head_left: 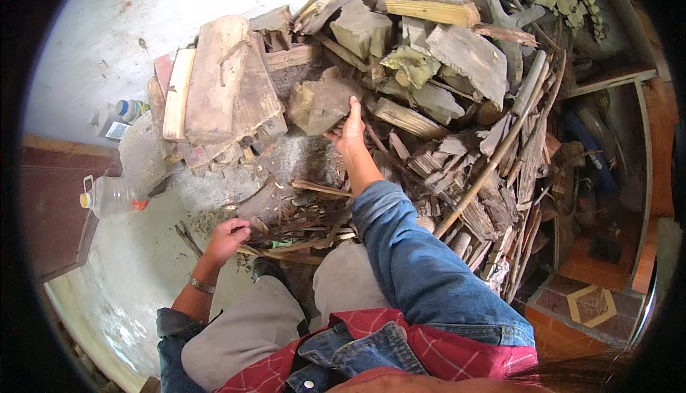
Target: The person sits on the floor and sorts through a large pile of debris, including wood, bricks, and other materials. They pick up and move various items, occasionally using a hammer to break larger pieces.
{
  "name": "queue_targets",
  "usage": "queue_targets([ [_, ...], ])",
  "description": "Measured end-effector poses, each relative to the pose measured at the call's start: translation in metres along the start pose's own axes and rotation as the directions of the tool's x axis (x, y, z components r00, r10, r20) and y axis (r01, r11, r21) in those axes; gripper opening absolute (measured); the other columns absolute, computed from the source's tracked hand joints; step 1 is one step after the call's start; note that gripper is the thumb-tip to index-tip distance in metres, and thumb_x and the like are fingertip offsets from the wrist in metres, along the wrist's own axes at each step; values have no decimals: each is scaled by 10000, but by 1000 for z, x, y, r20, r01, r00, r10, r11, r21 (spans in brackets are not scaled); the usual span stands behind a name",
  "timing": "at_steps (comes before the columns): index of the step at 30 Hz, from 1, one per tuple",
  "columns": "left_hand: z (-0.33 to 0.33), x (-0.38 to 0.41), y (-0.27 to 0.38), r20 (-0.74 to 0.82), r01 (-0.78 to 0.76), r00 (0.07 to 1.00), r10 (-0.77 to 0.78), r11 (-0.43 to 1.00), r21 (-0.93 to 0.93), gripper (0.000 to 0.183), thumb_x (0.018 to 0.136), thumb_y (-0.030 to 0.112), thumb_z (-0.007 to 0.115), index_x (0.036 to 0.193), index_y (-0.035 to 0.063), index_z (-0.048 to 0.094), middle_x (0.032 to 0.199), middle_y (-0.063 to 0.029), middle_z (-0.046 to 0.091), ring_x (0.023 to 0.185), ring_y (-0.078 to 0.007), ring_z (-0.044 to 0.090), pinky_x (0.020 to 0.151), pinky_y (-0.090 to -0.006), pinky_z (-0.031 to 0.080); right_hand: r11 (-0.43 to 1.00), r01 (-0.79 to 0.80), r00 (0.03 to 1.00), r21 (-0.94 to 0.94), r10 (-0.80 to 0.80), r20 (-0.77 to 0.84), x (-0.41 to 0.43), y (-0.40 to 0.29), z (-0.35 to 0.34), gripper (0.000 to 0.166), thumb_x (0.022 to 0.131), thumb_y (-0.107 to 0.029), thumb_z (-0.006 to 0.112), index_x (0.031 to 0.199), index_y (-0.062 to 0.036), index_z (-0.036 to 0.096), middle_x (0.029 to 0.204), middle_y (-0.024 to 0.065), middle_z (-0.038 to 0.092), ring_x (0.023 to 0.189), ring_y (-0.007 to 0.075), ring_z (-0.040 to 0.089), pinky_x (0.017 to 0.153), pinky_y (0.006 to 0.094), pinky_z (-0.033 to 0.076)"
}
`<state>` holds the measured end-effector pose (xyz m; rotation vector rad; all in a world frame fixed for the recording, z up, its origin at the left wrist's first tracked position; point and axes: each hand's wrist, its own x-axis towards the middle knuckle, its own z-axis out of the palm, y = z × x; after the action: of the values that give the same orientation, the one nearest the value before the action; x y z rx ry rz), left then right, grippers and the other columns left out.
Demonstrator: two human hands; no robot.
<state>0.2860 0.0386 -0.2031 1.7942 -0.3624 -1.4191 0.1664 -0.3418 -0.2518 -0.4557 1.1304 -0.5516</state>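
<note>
My right hand [348,131] grips a rough, blocky chunk of split wood [320,102] from its right side, thumb on top and fingers underneath. That chunk is at the middle of a firewood pile, left of a crumpled yellow-green leafy piece [411,65]. Lower left, my left hand [229,238] hovers above the floor litter with half-curled fingers and nothing plainly in it. Close to its fingertips are a small wood chip [260,225] and a flat piece of bark [257,204]. Left of the gripped chunk leans a stack of large split logs [217,82].
Long sticks [490,170] slant across splintered wood at right. A clear plastic jug [110,197] lies by a brown door panel [67,205]. Thin sticks and bark scraps [305,216] litter the concrete floor [144,264] before my knees. A framed shelf [640,178] stands far right.
</note>
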Motion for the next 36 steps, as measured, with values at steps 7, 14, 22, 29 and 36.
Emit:
queue_targets([
  [7, 1, -14, -3, -49, 23, 999, -17, 992, 120, 250, 864, 115, 620, 1059, -41, 614, 848, -62, 652, 741, -126, 590, 666, -271, 485, 986, 128, 931, 106, -83, -355, -8, 6, 18, 747, 732, -590, 665, 1179, -35, 442, 1138, 123, 558, 931, 281, 570, 613, 461, 432],
  [14, -11, -28, -17, -103, 92, 991, -82, 991, 95, 313, 829, 145, 622, 1068, -57, 631, 869, -80, 664, 788, -148, 605, 713, -292, 495, 992, 126, 971, 8, -122, -204, 2, 6, -6, 787, 779, -630, 593, 1257, -25, 435, 1183, 174, 551, 911, 300, 600, 667, 445, 474],
  [22, -1, -7, -14, -102, -58, 990, 96, 944, 325, 300, 823, 167, 654, 1053, -24, 636, 891, -98, 677, 800, -161, 624, 735, -308, 504, 51, 427, 733, -903, -604, 313, -69, -63, 11, 880, 725, -335, 736, 1399, -1, 277, 1336, 285, 429, 1176, 422, 484, 1002, 439, 393],
  [29, 20, 1, 1, -10, -136, 988, 153, 904, 404, 301, 824, 188, 668, 1051, -7, 636, 901, -91, 673, 819, -160, 626, 744, -313, 502, -781, 535, 609, -321, 94, 787, -83, -53, 40, 1052, 602, -494, 789, 1435, -122, 265, 1433, 173, 358, 1374, 312, 279, 1135, 545, 126],
  [36, 23, -21, 1, -38, -23, 999, 39, 936, 350, 332, 822, 192, 664, 1069, -26, 628, 918, -113, 677, 831, -172, 632, 739, -311, 505, -841, 502, 622, -202, 189, 760, -84, -64, 62, 756, 580, -443, 773, 1146, -16, 511, 1077, 132, 619, 1055, 263, 592, 1019, 466, 321],
])
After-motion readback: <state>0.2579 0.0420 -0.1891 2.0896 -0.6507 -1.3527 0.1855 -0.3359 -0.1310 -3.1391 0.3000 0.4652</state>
